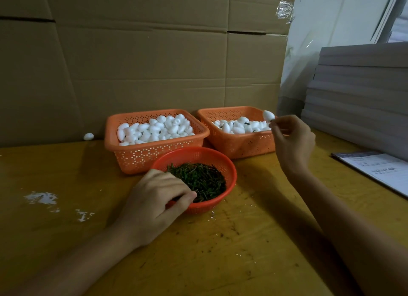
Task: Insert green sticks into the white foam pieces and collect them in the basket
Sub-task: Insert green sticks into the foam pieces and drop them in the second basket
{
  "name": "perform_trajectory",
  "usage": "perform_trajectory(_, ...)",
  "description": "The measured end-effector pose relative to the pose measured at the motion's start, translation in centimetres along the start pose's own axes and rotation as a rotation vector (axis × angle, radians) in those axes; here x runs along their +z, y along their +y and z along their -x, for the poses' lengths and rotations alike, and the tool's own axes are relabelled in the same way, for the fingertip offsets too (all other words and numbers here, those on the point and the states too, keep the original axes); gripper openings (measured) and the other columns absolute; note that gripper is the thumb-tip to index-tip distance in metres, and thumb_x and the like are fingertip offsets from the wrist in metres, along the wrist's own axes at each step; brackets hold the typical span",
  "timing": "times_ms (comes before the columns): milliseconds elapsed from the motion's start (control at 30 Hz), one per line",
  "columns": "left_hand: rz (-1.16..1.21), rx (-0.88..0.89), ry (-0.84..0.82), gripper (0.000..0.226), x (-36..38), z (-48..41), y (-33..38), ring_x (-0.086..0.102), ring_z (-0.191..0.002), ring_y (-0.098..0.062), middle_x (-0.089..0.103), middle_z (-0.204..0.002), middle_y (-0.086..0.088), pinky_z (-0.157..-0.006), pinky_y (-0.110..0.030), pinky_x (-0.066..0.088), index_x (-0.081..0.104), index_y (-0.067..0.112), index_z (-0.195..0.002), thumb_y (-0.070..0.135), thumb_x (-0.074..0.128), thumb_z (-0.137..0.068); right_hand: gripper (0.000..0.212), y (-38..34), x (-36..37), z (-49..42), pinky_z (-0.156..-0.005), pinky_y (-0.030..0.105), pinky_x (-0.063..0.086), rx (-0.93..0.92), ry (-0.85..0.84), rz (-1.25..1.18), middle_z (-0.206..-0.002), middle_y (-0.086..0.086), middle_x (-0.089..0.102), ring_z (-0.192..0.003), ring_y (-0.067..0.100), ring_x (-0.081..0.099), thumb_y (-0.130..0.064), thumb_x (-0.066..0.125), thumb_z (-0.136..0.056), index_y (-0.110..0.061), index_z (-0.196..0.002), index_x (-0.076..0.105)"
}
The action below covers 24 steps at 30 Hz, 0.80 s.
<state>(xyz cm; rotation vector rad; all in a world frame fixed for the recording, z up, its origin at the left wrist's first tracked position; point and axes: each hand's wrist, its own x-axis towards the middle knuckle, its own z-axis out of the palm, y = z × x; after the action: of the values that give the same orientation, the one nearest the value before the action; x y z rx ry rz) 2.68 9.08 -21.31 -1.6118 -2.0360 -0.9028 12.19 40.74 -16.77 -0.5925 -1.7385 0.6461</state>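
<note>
1. Table (220,240): yellow wood. I log white crumbs (42,197) at its far left.
2. Stray piece (88,136): one white foam egg, lying against the cardboard wall (154,52), apart from the baskets.
3. Left basket (154,156): orange, perforated, heaped with foam pieces (152,128).
4. Left hand (154,203): rests on the bowl's near-left rim, fingers curled down into the sticks, thumb tip touching them. I cannot tell whether it grips one.
5. Bowl (229,170): round, red-orange, just in front of the two baskets, holding a pile of green sticks (203,178).
6. Right basket (240,145): orange, beside the left one, part-filled with foam pieces. I see dark stick ends among them.
7. Held piece (268,115): foam egg, raised over the right basket's right edge.
8. Right hand (293,141): thumb and forefinger pinched together at the held piece's lower end, other fingers curled.
9. Paper (379,170): printed sheet, table's right edge, below stacked grey boards (357,97).
</note>
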Motion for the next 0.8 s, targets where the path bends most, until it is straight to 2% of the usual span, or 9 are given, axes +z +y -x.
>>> perform_trajectory(200,0.004,-0.023,-0.007,0.049,-0.1,0.0,0.1,0.065,-0.092,0.0,0.072,-0.087,0.019,-0.089,-0.04,0.044,0.076,0.025,-0.083,0.049,0.04,-0.107,0.02,2.3,0.3,-0.3,-0.089,0.027,0.058,0.085,-0.004,-0.016,-0.111,0.001,0.077,-0.098,0.009,0.07,-0.016,0.071,-0.098,-0.015,-0.117,0.076)
perform_trajectory(333,0.004,-0.03,-0.008,0.05,-0.1,-0.1,0.2,0.065,-0.091,0.0,0.072,-0.087,0.019,-0.088,-0.038,0.044,0.076,0.025,-0.083,0.05,0.039,-0.107,0.019,2.5,0.7,-0.6,-0.081,0.018,0.053,0.063,0.037,0.043,-0.112,0.0,0.077,-0.099,0.008,0.07,-0.017,0.073,-0.097,-0.016,-0.116,0.076)
perform_trajectory(500,0.001,-0.033,-0.008,0.049,-0.2,-0.1,0.3,0.067,-0.088,-0.005,0.073,-0.085,0.016,-0.085,-0.042,0.044,0.076,0.023,-0.082,0.047,0.04,-0.106,0.011,2.2,1.4,-0.1,-0.087,0.04,0.061,0.047,0.06,0.085,-0.111,-0.003,0.077,-0.097,0.011,0.072,-0.023,0.069,-0.1,-0.022,-0.109,0.075)
perform_trajectory(567,-0.006,-0.036,-0.014,0.05,-0.2,-0.1,0.4,0.067,-0.087,-0.008,0.073,-0.084,0.014,-0.084,-0.043,0.044,0.075,0.022,-0.081,0.046,0.039,-0.106,0.012,2.3,1.4,-0.2,-0.086,0.039,0.06,0.019,0.057,0.104,-0.11,-0.004,0.078,-0.095,0.011,0.072,-0.025,0.069,-0.1,-0.023,-0.108,0.077)
perform_trajectory(633,-0.005,-0.039,-0.022,0.051,-0.2,-0.1,0.4,0.067,-0.087,-0.009,0.073,-0.083,0.013,-0.084,-0.042,0.044,0.075,0.021,-0.081,0.046,0.039,-0.106,0.018,2.7,1.4,-0.5,-0.085,0.034,0.054,-0.018,-0.006,0.158,-0.114,-0.002,0.077,-0.102,0.015,0.069,-0.024,0.066,-0.101,-0.025,-0.114,0.078)
perform_trajectory(733,-0.009,-0.033,-0.025,0.051,-0.2,0.0,0.3,0.067,-0.086,-0.009,0.072,-0.083,0.013,-0.082,-0.042,0.043,0.075,0.021,-0.081,0.046,0.039,-0.107,0.028,3.2,1.9,-0.6,-0.09,0.037,0.043,-0.097,-0.186,0.313,-0.129,0.003,0.072,-0.123,0.031,0.051,-0.023,0.055,-0.107,-0.025,-0.129,0.073)
perform_trajectory(800,-0.011,-0.033,-0.023,0.05,-0.2,0.0,0.3,0.065,-0.086,-0.01,0.072,-0.083,0.013,-0.081,-0.041,0.043,0.074,0.021,-0.081,0.046,0.039,-0.107,0.032,3.3,2.1,-0.8,-0.096,0.04,0.04,-0.137,-0.25,0.4,-0.139,0.004,0.067,-0.127,0.035,0.043,-0.026,0.048,-0.11,-0.024,-0.134,0.07)
